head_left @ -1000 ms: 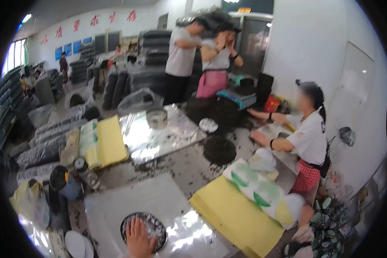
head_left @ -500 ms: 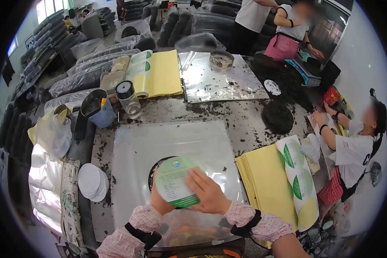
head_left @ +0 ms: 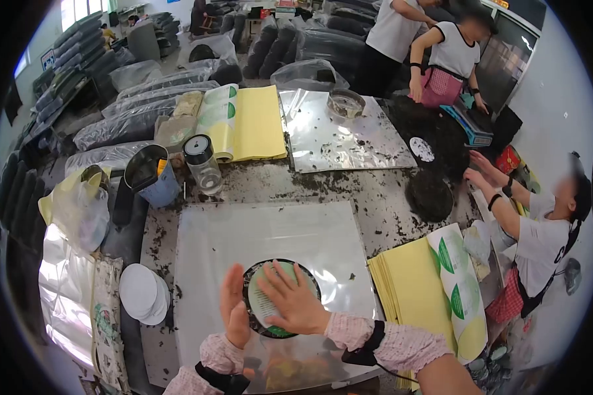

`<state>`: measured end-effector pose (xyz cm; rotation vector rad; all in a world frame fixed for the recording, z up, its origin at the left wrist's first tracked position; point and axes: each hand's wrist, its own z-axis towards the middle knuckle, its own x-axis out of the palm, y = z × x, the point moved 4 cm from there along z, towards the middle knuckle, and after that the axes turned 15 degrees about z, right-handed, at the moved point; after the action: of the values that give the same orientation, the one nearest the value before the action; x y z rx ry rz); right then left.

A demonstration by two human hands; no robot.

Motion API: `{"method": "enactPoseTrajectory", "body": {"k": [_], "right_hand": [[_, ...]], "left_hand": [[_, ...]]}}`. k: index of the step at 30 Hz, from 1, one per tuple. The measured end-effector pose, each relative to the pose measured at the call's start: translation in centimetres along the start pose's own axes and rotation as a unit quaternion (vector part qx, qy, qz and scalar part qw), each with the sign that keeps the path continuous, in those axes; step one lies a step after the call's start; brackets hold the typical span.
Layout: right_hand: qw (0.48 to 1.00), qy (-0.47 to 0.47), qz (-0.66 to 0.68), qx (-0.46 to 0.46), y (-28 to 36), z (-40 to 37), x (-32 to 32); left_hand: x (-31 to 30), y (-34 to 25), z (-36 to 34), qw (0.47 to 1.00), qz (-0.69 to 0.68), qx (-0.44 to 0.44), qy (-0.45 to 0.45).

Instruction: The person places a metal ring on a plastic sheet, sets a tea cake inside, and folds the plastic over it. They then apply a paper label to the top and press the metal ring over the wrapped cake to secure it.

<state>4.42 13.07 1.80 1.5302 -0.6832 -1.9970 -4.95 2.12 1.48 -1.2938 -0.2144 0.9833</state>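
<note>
right fingers (head_left: 284, 277) on label (head_left: 259, 305), dark disc (head_left: 317, 280) beneath

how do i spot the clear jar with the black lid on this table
Start at the large grey table strewn with dark flakes and look beyond the far left corner of its wide, pale plastic sheet. The clear jar is between an open blue bucket and flat yellow sheets; its see-through sides and round black lid set it apart.

A lidded glass jar (head_left: 205, 166) stands beside a blue pitcher (head_left: 157, 180) on the table (head_left: 244, 185).
</note>
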Motion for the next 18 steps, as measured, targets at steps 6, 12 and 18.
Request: {"method": "enactPoseTrajectory", "body": {"k": [6,12,18], "right_hand": [[0.994,0.048,-0.097,0.016,0.4,0.8,2.2],[0.993,0.075,-0.070,0.064,-0.6,-0.2,3.2],[0.997,0.027,-0.035,0.066,-1.1,-0.5,3.9]], "left_hand": [[3.1,-1.1,1.7,0.845,0.381,0.241,0.286],[4.2,0.6,1.7,0.848,0.377,0.207,0.310],[3.9,2.3,1.2,0.879,0.318,0.275,0.223]]}}
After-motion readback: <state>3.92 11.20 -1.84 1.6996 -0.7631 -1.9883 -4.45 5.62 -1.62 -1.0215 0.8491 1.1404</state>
